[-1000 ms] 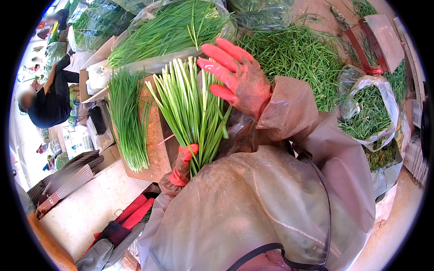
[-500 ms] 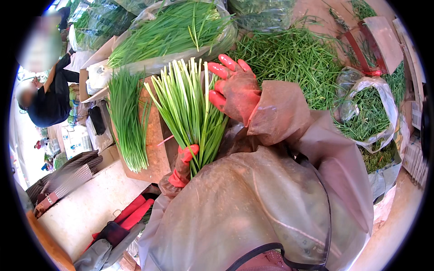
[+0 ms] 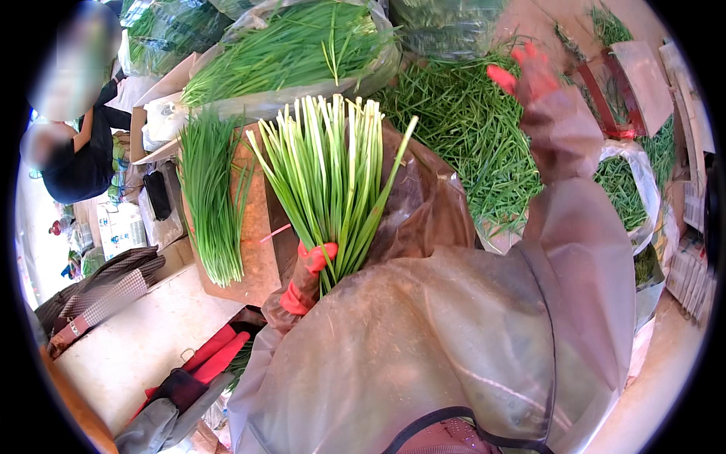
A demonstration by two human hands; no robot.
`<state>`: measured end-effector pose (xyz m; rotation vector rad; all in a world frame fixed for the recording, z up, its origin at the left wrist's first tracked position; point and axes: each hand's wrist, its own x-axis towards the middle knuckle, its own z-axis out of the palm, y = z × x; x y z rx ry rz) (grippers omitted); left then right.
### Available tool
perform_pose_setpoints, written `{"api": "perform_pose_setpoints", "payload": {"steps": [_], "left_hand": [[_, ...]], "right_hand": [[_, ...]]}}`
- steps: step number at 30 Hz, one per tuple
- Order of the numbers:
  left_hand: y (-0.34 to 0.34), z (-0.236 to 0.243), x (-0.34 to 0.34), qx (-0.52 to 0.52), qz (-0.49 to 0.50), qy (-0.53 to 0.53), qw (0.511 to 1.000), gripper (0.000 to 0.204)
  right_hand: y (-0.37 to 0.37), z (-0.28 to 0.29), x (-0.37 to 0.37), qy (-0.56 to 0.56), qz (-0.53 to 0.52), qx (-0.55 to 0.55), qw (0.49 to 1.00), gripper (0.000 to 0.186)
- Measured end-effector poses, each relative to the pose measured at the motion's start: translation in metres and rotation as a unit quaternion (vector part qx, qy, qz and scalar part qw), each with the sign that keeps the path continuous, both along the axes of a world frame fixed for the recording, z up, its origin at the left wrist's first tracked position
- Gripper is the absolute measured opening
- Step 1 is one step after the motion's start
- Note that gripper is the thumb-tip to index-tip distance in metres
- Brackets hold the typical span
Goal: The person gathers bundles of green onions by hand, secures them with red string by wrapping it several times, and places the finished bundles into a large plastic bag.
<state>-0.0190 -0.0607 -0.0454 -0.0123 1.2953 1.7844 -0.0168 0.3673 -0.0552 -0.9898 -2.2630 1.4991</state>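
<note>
My left hand [image 3: 316, 261], in a red rubber glove, is closed round a bunch of garlic chives [image 3: 325, 174]. The bunch stands with its pale cut ends fanned upward, and its lower part is hidden behind my hand and the brown translucent smock. My right hand [image 3: 533, 72], also red-gloved, reaches out over a heap of loose green trimmings [image 3: 476, 113] on the right. Thumb and fingers are apart and nothing shows in them, though they are a little blurred. Left of the bunch, a neat row of chives [image 3: 212, 197] lies on a brown board [image 3: 261, 265].
A plastic-lined box [image 3: 272, 98] full of chives stands beyond the board. At the right are a plastic bag [image 3: 643, 178] of trimmings and a cardboard piece [image 3: 643, 72]. A white board [image 3: 151, 333] lies at the lower left; a seated person [image 3: 79, 174] is further off.
My right hand has moved away from the chives, out to the right over the trimmings. A stalk at the bunch's right now leans outward. My left hand keeps its hold.
</note>
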Motion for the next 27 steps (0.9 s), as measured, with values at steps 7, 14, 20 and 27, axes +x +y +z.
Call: {"api": "perform_pose_setpoints", "payload": {"steps": [7, 14, 20, 27], "left_hand": [[0.010, -0.009, -0.006, 0.026, -0.005, 0.090, 0.996, 0.063], [0.042, 0.035, -0.027, -0.008, -0.103, 0.106, 0.989, 0.067], [0.048, 0.038, -0.037, -0.002, -0.082, 0.150, 0.985, 0.056], [0.057, 0.029, -0.028, -0.059, -0.133, 0.317, 0.937, 0.057]], "right_hand": [[-0.144, -0.018, 0.029, 0.164, 0.410, -0.341, 0.830, 0.075], [-0.197, 0.010, -0.003, 0.289, 0.161, -0.501, 0.800, 0.054], [-0.194, 0.015, -0.005, 0.238, 0.244, -0.570, 0.748, 0.067], [-0.195, 0.042, -0.026, 0.205, 0.395, -0.482, 0.755, 0.099]]}}
